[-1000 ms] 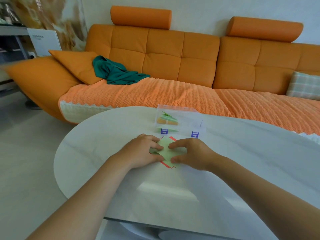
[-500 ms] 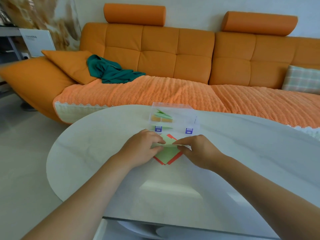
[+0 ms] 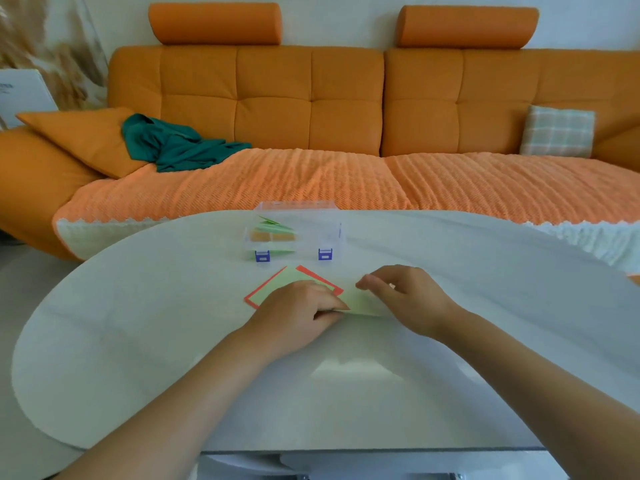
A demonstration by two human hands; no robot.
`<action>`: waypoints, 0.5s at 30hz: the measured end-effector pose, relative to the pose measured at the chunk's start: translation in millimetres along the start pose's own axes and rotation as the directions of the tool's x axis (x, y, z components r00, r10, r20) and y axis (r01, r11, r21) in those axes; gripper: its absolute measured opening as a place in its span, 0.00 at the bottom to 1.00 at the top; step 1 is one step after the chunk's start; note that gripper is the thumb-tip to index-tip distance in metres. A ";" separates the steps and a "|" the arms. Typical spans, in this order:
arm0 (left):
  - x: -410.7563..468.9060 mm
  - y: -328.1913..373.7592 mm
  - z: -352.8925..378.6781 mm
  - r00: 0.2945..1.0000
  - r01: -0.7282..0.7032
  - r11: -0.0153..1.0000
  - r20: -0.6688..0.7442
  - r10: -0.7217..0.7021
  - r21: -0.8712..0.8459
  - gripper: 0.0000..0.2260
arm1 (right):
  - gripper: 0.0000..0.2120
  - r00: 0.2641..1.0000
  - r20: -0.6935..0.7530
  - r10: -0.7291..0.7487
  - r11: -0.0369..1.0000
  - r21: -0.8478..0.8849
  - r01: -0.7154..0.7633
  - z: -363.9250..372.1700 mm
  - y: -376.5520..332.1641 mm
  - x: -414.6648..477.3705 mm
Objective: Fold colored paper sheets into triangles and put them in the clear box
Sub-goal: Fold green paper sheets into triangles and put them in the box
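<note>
1. Reference: the clear box point(image 3: 332, 233) stands on the white table point(image 3: 485, 306), near its far edge. Its two blue latches point(image 3: 262, 256) face me.
2. Contents: folded green and orange pieces point(image 3: 273, 232) lie in the left part of the box.
3. Stack: just in front of the box, on my side, lies a flat stack of sheets point(image 3: 277, 287). The top sheet is light green, and a red one shows at the edges beneath it.
4. Work piece: a single light green sheet point(image 3: 362, 303) lies in front of the box and slightly to its right. It overlaps the right corner of the stack and sits between my hands.
5. Left hand point(image 3: 298, 313): positioned in front of the box, over the near part of the stack. The fingers are curled, and thumb and fingers pinch the left edge of the single sheet.
6. Right hand point(image 3: 405, 299): positioned in front of the box and to its right. The fingers are bent over the right end of the single sheet; I cannot tell whether they grip it.
7. Surroundings: behind the box stands an orange sofa point(image 3: 311, 98). A teal cloth point(image 3: 173, 147) lies on it behind and left of the box, and a plaid cushion point(image 3: 557, 131) sits behind and far right.
</note>
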State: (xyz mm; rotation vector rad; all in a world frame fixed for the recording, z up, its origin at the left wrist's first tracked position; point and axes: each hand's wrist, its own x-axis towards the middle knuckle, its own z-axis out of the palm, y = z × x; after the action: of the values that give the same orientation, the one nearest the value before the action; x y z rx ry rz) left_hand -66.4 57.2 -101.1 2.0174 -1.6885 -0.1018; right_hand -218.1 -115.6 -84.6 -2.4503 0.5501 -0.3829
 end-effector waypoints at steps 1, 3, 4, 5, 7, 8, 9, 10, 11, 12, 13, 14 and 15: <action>1.3 2.4 3.0 1.000 -0.017 1.000 -0.006 0.017 -0.009 0.08 | 0.13 1.000 -0.007 -0.004 0.997 -0.082 0.004 -0.6 7.2 3.7; 4.5 5.5 9.0 0.999 -0.038 0.999 -0.020 0.038 -0.013 0.08 | 0.16 0.999 0.035 -0.005 0.963 -0.269 0.015 -0.3 19.5 8.3; 6.3 6.3 11.6 0.999 -0.039 0.999 -0.025 0.038 -0.016 0.09 | 0.19 0.998 0.063 0.000 0.943 -0.331 0.021 0.0 24.2 9.4; 7.7 7.4 13.2 0.999 -0.039 0.999 -0.027 0.038 -0.020 0.09 | 0.21 0.997 0.083 0.002 0.930 -0.367 0.029 -0.7 25.9 9.8; 10.7 9.9 15.2 0.999 -0.049 0.998 -0.015 0.048 -0.027 0.09 | 0.21 0.995 0.102 -0.009 0.919 -0.391 0.049 -1.3 26.8 10.0; 11.6 12.3 15.7 0.998 -0.056 0.998 -0.008 0.056 -0.027 0.10 | 0.21 0.994 0.105 -0.019 0.916 -0.398 0.060 -0.9 27.0 10.3; 12.2 14.4 16.2 0.998 -0.055 0.998 -0.001 0.055 -0.024 0.11 | 0.21 0.994 0.101 -0.029 0.914 -0.400 0.067 -0.8 26.8 10.4; 12.5 15.9 16.9 0.999 -0.049 0.999 0.005 0.049 -0.021 0.12 | 0.20 0.995 0.094 -0.036 0.918 -0.391 0.070 -0.6 27.2 10.7; 12.4 16.6 17.5 0.999 -0.040 0.999 0.010 0.040 -0.016 0.13 | 0.19 0.995 0.085 -0.049 0.923 -0.377 0.077 -0.6 27.3 10.3; 12.6 17.3 18.5 0.999 -0.041 0.999 0.012 0.041 -0.011 0.13 | 0.17 0.995 0.076 -0.063 0.930 -0.357 0.086 -0.5 28.4 9.5; 12.5 18.0 19.2 0.999 -0.050 0.999 0.011 0.050 -0.008 0.13 | 0.16 0.995 0.066 -0.080 0.936 -0.338 0.097 -0.2 29.1 8.6; 12.3 18.7 19.8 0.998 -0.064 0.998 0.008 0.064 -0.007 0.12 | 0.14 0.994 0.056 -0.095 0.941 -0.320 0.108 0.1 29.6 7.9; 12.2 19.3 19.9 0.997 -0.076 0.997 0.008 0.076 -0.004 0.11 | 0.13 0.993 0.047 -0.109 0.945 -0.305 0.118 0.0 29.8 7.5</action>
State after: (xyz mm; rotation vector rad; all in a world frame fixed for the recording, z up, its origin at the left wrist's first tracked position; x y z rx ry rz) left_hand -88.3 37.2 -107.2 1.9493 -1.7666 -0.0868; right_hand -220.4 -141.1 -101.5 -2.7930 0.4877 -0.3262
